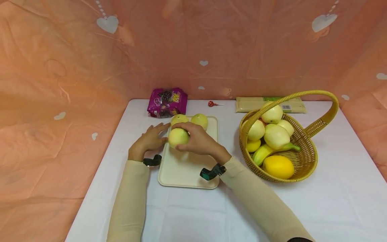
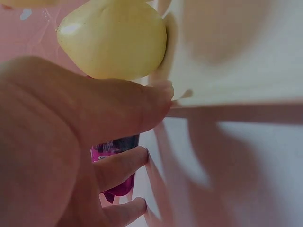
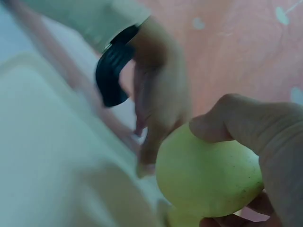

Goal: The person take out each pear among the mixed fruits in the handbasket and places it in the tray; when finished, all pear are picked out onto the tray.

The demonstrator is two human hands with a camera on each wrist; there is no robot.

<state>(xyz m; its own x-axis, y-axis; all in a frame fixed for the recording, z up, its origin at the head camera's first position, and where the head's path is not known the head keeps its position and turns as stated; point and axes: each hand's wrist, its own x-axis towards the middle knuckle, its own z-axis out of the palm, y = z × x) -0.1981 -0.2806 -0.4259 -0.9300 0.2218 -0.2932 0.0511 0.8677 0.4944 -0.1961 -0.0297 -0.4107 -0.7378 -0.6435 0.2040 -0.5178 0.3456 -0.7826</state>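
My right hand (image 1: 198, 137) grips a pale yellow-green round fruit (image 1: 177, 138) over the left side of a cream tray (image 1: 188, 174). In the right wrist view the thumb lies across the top of this fruit (image 3: 208, 170), with fingers curled beneath it. Two similar fruits, a left one (image 1: 179, 119) and a right one (image 1: 199, 121), sit at the tray's far end. My left hand (image 1: 151, 138) has its fingers spread beside the tray's left edge. Its thumb (image 2: 128, 104) reaches the tray rim in the left wrist view.
To the right stands a wicker basket (image 1: 311, 158) with a tall handle, holding pale fruits, a banana-like fruit (image 1: 262, 154) and a yellow oval fruit (image 1: 278, 167). Along the back lie a purple snack bag (image 1: 167, 102), a small red-handled tool (image 1: 211, 104) and a beige packet (image 1: 251, 105).
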